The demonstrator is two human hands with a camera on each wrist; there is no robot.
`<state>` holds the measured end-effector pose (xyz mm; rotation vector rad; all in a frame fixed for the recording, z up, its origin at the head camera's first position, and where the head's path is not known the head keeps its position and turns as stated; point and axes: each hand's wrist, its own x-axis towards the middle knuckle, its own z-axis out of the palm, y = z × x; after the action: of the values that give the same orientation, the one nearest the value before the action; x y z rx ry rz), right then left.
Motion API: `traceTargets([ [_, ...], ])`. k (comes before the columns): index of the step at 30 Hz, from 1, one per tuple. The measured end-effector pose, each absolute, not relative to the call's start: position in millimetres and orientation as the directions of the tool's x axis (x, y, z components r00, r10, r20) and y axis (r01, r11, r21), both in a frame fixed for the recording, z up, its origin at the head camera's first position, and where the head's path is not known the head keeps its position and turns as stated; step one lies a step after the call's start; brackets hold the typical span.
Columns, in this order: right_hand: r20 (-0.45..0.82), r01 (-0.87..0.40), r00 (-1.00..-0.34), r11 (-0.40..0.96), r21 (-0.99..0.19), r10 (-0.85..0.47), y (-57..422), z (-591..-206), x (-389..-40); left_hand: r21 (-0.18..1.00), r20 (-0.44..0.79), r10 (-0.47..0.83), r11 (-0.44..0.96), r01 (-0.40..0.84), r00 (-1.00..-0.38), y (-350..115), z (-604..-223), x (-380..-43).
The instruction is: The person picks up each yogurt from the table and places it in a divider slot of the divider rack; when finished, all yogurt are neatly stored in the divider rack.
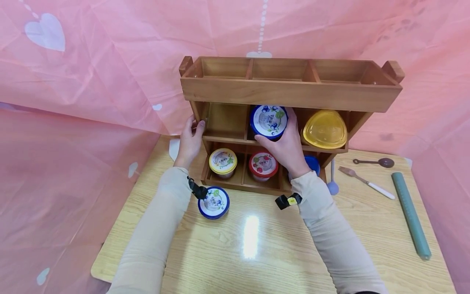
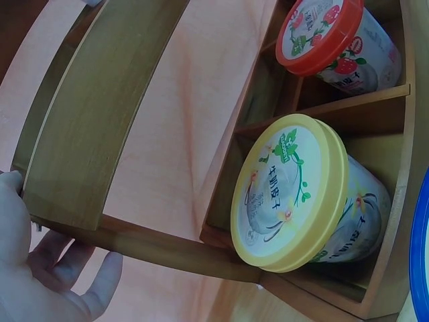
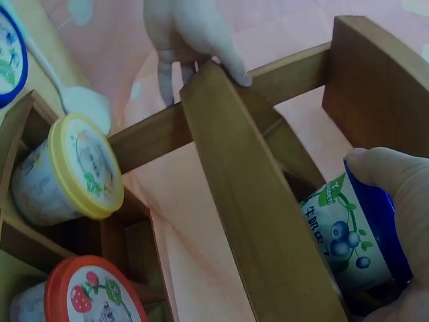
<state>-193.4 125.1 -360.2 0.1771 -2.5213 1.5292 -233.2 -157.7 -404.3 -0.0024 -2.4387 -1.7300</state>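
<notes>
My right hand (image 1: 288, 151) grips a blue-lidded tub with blueberry pictures (image 1: 269, 121) by its lid, at the middle compartment of the wooden rack's middle tier. The right wrist view shows the tub's printed side (image 3: 348, 235) tilted behind the shelf's front board. At the rack's left end, my left hand (image 1: 189, 143) holds the middle shelf's side, thumb in front and fingers round the frame. A yellow-lidded tub (image 1: 223, 161) and a red-lidded tub (image 1: 263, 165) stand in the bottom tier. Behind my right wrist, a blue item (image 1: 312, 164) is partly hidden.
The wooden rack (image 1: 286, 92) has a divided top tray. A yellow container (image 1: 325, 129) fills the middle tier's right compartment. Another blue-lidded tub (image 1: 213, 203) stands on the table in front. A blue spoon (image 1: 332, 188), brown spoon (image 1: 385, 162), fork (image 1: 367, 182) and green rod (image 1: 411, 216) lie right.
</notes>
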Motion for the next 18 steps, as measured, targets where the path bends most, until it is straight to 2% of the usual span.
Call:
traceTargets([
  [18,0.260,-0.246,-0.964,0.519,-0.818,-0.048,123.0,-364.6,-195.7,0.938,0.121,-0.083,0.335,0.087,-0.989,-157.7,-403.1,-231.3],
])
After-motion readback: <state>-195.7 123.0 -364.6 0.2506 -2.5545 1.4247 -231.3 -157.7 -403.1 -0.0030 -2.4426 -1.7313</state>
